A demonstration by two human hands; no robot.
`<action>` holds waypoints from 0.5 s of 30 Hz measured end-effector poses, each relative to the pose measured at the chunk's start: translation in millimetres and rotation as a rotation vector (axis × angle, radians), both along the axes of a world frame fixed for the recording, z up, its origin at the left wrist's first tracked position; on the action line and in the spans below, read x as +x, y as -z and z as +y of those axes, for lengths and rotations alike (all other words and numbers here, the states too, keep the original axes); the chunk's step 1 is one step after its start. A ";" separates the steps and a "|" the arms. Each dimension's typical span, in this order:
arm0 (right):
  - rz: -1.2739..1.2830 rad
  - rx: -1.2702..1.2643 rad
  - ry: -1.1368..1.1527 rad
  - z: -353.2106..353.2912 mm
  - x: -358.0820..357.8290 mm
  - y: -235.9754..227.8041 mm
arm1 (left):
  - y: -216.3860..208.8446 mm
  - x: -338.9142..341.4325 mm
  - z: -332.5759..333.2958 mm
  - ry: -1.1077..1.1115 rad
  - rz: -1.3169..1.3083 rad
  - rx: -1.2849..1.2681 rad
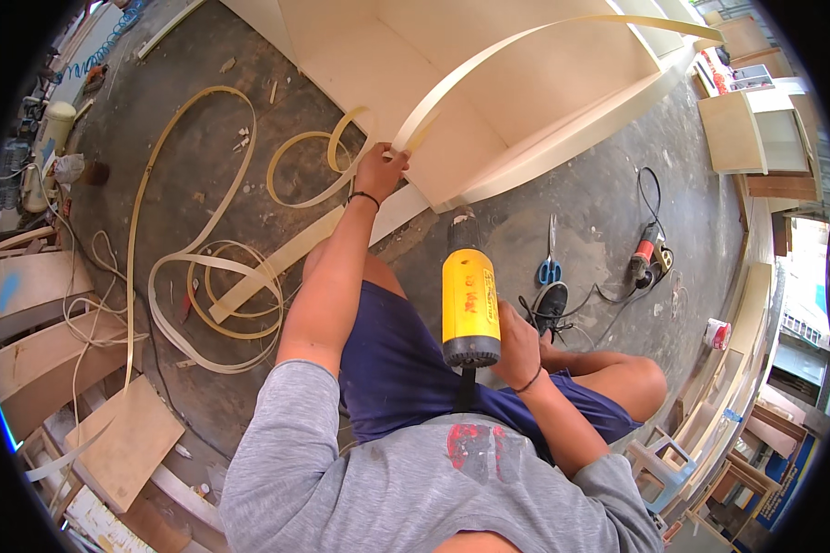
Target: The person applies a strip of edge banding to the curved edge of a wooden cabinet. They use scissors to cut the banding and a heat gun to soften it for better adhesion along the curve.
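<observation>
My right hand (518,352) is wrapped round the grip of a yellow and black heat gun (468,295). Its nozzle points away from me, close to the near corner of a pale wooden cabinet (341,60) lying on the floor. In my left hand (380,173), fingers pinched, is a long cream strip of edge banding (489,57). From there the strip arches over the cabinet's open side toward its far right end. More banding lies in loose coils (214,364) to the left on the floor. Scissors (550,269) with blue handles rest right of the heat gun.
A red and black corded power tool (645,251) lies at the right, its cord running across the concrete floor (609,217). Curved wooden pieces (37,295) and a loose board (127,442) are at the left. A small cabinet (756,138) stands at the far right.
</observation>
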State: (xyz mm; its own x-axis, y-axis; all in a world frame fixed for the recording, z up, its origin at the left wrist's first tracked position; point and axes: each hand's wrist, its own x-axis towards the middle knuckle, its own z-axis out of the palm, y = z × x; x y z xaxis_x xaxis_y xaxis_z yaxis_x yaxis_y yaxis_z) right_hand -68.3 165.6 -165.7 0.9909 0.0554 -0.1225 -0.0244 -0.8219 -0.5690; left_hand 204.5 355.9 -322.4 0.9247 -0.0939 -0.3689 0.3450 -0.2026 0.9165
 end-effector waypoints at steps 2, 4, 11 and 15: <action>-0.031 0.014 -0.008 -2.3 -1.6 -5.7 | 4.9 1.9 1.0 0.000 0.004 0.006; -0.009 -0.009 -0.027 -3.9 -3.3 -15.6 | 7.3 2.2 -0.3 -0.008 0.009 -0.005; -0.112 0.069 -0.076 -6.8 0.7 -44.2 | 11.1 3.8 -1.0 -0.016 0.037 -0.024; -0.087 0.106 0.001 -8.2 -2.8 -61.4 | 13.9 4.3 -3.3 -0.001 0.033 -0.044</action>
State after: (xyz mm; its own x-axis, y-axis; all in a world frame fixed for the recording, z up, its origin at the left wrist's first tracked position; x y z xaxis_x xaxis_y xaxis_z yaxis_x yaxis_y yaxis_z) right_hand -71.1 157.4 -104.2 0.9976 0.0625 -0.0296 0.0281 -0.7568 -0.6530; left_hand 208.8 352.7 -336.2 0.9123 -0.1100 -0.3944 0.3750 -0.1621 0.9127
